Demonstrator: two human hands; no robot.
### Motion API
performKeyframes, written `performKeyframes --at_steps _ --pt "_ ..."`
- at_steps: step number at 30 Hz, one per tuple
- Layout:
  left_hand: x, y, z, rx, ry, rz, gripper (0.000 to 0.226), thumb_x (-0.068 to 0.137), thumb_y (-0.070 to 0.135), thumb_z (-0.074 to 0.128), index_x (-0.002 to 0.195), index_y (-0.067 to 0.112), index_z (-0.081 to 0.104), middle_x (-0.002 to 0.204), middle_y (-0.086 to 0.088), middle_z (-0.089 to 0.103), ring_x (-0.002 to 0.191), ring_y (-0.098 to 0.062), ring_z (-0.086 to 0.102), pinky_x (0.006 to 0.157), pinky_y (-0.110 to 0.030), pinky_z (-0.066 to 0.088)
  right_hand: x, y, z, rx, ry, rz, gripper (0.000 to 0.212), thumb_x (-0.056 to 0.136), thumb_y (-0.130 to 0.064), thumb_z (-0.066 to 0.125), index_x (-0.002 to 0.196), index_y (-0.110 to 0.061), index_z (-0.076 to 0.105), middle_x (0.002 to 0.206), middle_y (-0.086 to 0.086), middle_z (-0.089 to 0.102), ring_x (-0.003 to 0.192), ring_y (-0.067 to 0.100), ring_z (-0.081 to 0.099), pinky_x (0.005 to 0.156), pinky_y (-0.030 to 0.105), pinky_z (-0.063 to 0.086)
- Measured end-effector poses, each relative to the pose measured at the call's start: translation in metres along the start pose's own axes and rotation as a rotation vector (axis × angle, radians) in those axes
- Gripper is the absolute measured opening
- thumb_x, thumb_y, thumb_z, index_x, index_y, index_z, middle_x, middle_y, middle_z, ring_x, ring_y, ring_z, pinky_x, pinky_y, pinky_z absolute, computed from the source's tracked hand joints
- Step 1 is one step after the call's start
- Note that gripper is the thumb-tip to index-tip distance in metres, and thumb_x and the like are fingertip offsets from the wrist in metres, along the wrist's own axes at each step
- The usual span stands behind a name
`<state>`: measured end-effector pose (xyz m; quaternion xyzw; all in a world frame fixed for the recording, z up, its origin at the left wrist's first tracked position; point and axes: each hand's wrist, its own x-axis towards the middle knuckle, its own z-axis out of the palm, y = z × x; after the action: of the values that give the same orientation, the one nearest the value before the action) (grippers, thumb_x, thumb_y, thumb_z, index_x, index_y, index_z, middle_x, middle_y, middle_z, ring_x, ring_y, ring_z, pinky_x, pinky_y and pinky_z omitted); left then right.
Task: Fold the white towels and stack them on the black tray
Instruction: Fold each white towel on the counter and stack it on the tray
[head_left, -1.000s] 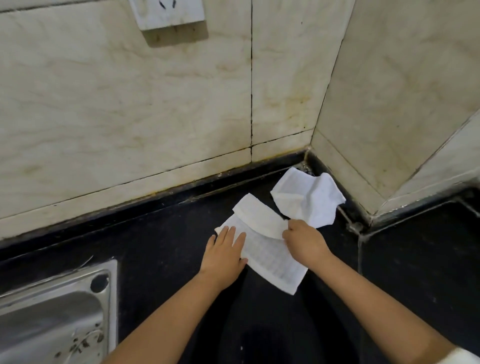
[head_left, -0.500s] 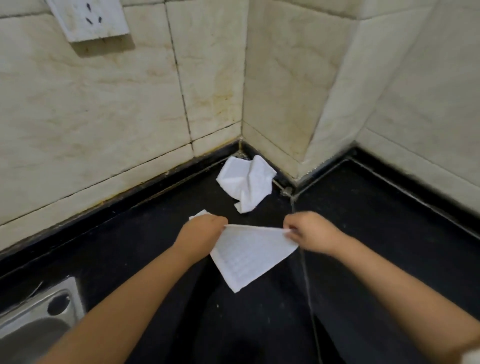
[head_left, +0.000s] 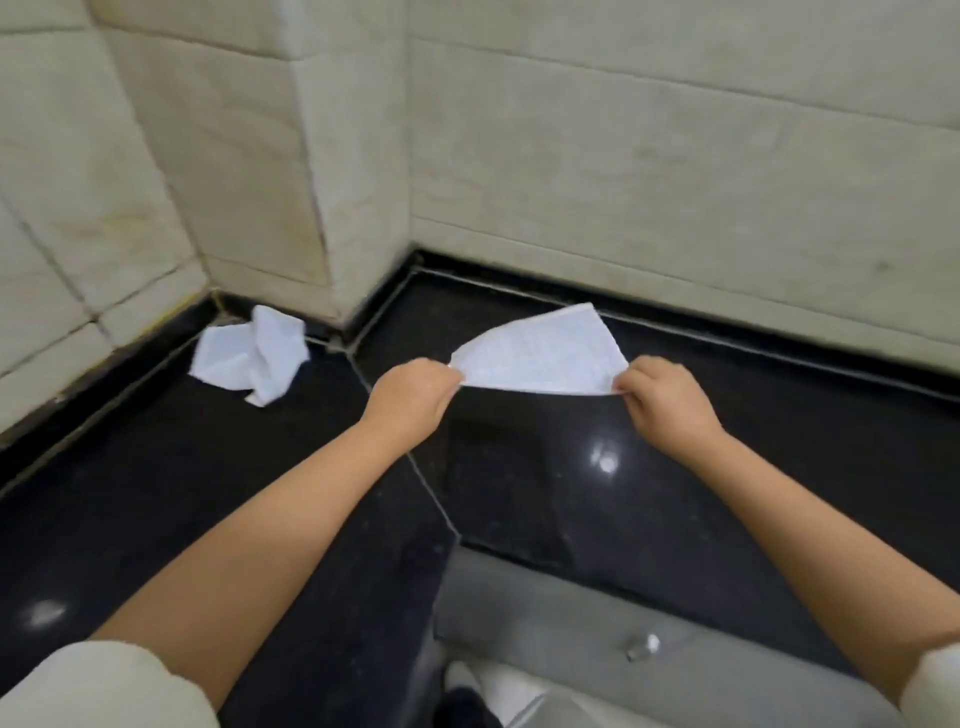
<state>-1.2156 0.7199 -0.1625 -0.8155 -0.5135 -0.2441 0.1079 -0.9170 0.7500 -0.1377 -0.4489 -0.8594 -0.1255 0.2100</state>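
Two-handed grip on towel (head_left: 540, 358)

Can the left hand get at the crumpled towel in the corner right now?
Probably not at once. The path over the black counter to the crumpled towel looks free, but the left hand is pinching one corner of the folded towel, with the right hand on the other.

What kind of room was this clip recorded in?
Probably a kitchen corner. A glossy black stone counter meets cream tiled walls, with a grey cabinet front and knob below the counter edge. Both hands hold one white towel above it.
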Motion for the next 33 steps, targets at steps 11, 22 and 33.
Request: performKeyframes --at_steps 11,22,33 --pt "-0.072 0.088 0.103 0.046 -0.893 0.047 0.018 0.092 0.005 0.042 0.081 0.01 0.055 0.085 -0.004 0.052 0.082 -0.02 0.051 0.068 -0.033 0.041 -0.17 -0.014 0.043 0.008 -0.917 0.343 0.021 0.085 -0.006 0.047 0.099 -0.01 0.062 0.102 0.01 0.058 0.093 0.03 0.057 0.067 0.027 0.033" --pt "-0.004 0.069 0.124 0.018 -0.749 -0.239 0.013 0.091 0.007 0.042 0.087 0.012 0.053 0.086 0.0 0.048 0.078 -0.015 0.046 0.067 -0.029 0.043 -0.114 0.052 0.059 0.355 -0.785 0.562 0.021 0.082 -0.003 0.047 0.087 0.0 0.067 0.081 0.002 0.06 0.077 0.018 0.055 0.069 0.029 0.044" --pt "0.056 0.046 0.184 0.001 -0.694 -0.484 0.019 0.093 0.012 0.044 0.101 0.009 0.062 0.102 -0.005 0.059 0.093 -0.017 0.056 0.078 -0.029 0.051 -0.079 0.095 0.128 0.364 -0.633 0.788 0.021 0.089 -0.008 0.049 0.096 -0.006 0.069 0.105 0.008 0.062 0.094 0.023 0.06 0.07 0.025 0.043"
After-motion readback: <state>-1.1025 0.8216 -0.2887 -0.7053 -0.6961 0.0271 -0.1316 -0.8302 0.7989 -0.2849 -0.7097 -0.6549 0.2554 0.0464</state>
